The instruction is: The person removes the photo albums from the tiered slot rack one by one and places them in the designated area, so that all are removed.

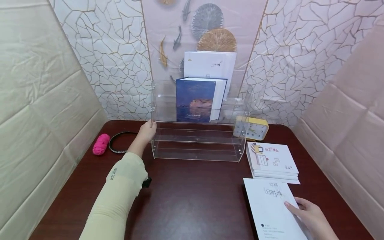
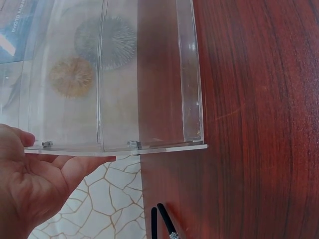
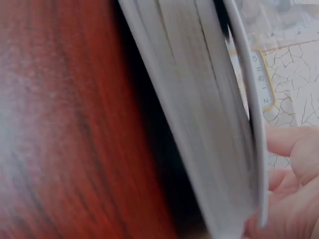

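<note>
My left hand (image 1: pixel 146 131) holds the left side panel of a clear acrylic rack (image 1: pixel 198 155) that stands at the back of the table. In the left wrist view, the thumb lies on one side of that panel (image 2: pixel 164 149) and the fingers on the other. A blue photo album (image 1: pixel 195 100) leans in the upper tier, with a taller white book (image 1: pixel 207 63) behind it. At the front right, my right hand (image 1: pixel 312 215) grips a thick white book (image 1: pixel 267 206) by its right edge, thumb on the cover. The right wrist view shows its page block (image 3: pixel 199 114) side-on.
Right of the rack lies a stack of white books (image 1: pixel 274 160), just beyond the held one. A yellow clock (image 1: pixel 258 129) stands behind that stack. On the left are a pink yarn skein (image 1: pixel 101 144) and a black hoop (image 1: pixel 111 146). Fabric-covered walls enclose the table (image 1: pixel 192 200).
</note>
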Demonstrator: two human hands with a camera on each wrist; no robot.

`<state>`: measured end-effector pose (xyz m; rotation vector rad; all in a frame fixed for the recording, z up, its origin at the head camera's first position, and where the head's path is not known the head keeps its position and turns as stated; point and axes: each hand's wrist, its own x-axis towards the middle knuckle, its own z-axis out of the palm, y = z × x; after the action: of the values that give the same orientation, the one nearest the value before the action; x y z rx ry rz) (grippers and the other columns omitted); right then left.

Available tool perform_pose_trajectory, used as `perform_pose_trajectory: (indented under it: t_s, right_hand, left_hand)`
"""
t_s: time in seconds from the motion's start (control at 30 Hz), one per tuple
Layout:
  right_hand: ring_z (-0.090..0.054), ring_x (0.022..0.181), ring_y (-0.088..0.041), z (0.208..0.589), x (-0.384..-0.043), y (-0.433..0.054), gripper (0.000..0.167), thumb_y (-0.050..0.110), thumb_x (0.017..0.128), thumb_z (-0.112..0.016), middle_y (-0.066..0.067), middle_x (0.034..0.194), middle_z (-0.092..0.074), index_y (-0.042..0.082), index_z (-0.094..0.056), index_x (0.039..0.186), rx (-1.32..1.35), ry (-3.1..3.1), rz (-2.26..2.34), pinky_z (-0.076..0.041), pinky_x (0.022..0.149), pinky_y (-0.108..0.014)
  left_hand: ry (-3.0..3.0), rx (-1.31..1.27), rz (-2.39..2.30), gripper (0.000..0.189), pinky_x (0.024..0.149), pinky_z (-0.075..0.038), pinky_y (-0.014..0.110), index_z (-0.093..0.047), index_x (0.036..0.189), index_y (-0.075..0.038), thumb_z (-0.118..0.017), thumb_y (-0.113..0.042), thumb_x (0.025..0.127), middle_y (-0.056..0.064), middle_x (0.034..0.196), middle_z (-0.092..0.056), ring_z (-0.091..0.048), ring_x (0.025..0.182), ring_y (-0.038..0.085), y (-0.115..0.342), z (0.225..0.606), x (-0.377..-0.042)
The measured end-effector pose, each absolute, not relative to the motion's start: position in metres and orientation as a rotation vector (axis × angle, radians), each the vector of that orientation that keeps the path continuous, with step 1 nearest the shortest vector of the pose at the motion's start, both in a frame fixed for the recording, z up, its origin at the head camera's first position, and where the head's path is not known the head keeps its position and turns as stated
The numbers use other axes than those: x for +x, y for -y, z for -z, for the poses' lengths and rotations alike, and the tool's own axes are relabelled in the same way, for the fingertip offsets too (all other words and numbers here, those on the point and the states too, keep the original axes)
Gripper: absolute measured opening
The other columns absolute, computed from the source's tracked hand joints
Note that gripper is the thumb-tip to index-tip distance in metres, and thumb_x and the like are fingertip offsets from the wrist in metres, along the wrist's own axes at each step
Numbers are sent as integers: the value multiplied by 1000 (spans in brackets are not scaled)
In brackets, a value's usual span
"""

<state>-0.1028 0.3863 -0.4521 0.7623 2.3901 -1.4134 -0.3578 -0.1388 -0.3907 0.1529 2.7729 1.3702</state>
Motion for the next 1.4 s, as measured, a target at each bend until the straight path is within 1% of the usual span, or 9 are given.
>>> perform_pose_trajectory:
  t_s: [0.17, 0.37, 0.57, 0.67, 0.77, 0.83, 0.9, 1.17, 1.4]
  right_hand:
    - [-56, 80, -23, 460, -106, -389, 103, 57, 73, -72, -33, 112, -51, -17, -32, 133, 767, -2528, 1240, -48, 64, -34]
    - [-51, 92, -33, 467, -109, -391, 99, 55, 74, -72, -35, 122, -43, -15, -34, 133, 850, -2508, 1196, -47, 67, -38]
    - [-48, 98, -38, 455, -110, -387, 94, 53, 77, -71, -35, 119, -45, -15, -36, 131, 805, -2574, 1174, -46, 72, -44]
    - [-57, 89, -21, 438, -112, -380, 73, 47, 83, -68, -22, 104, -59, -9, -48, 126, 727, -2824, 1210, -47, 71, -34]
    - [-56, 74, 0, 411, -124, -368, 48, 37, 87, -66, 4, 85, -66, -1, -60, 116, 624, -3128, 1321, -43, 62, -19]
    - [-55, 70, 7, 388, -140, -357, 40, 32, 88, -66, 17, 79, -63, 2, -62, 114, 499, -3218, 1476, -42, 60, -12]
    - [-56, 73, 7, 363, -162, -344, 36, 29, 88, -67, 21, 79, -62, 3, -62, 113, 332, -3268, 1585, -41, 63, -9]
    - [-58, 83, -4, 299, -275, -279, 32, 24, 91, -63, -7, 96, -65, -1, -60, 111, -338, -3274, 1742, -46, 76, -15]
    - [-59, 95, -22, 291, -336, -225, 46, 33, 89, -64, -15, 109, -62, -2, -52, 118, -358, -3199, 1702, -47, 86, -32]
  left_hand:
    - [-2793, 142, -1376, 46, 86, -45, 48, -38, 136, 1, -24, -28, 103, 24, 119, -49, -48, 108, 35, 138, 388, -357]
    - [-2840, 157, -1361, 44, 86, -45, 47, -43, 126, 4, -24, -28, 103, 25, 115, -51, -49, 106, 35, 138, 387, -359]
    - [-2822, 140, -1391, 44, 82, -47, 46, -43, 126, 3, -24, -29, 103, 23, 105, -51, -51, 100, 34, 139, 386, -358]
    - [-2813, 136, -1396, 42, 80, -48, 46, -44, 124, 2, -24, -29, 103, 22, 101, -51, -51, 97, 34, 140, 385, -357]
    - [-2820, 133, -1390, 41, 80, -48, 45, -45, 121, 2, -24, -29, 103, 21, 101, -51, -51, 98, 33, 140, 384, -356]
    - [-2826, 133, -1385, 41, 81, -48, 45, -45, 121, 2, -24, -29, 103, 21, 102, -51, -51, 99, 33, 140, 384, -356]
    - [-2822, 131, -1384, 41, 81, -48, 45, -45, 120, 2, -24, -29, 103, 22, 102, -52, -51, 99, 34, 140, 384, -356]
    - [-2834, 140, -1371, 44, 86, -46, 47, -44, 127, 5, -25, -26, 103, 25, 119, -52, -50, 109, 35, 141, 384, -359]
    - [-2836, 136, -1365, 44, 93, -42, 49, -41, 133, 2, -26, -25, 103, 24, 132, -47, -46, 118, 37, 138, 391, -359]
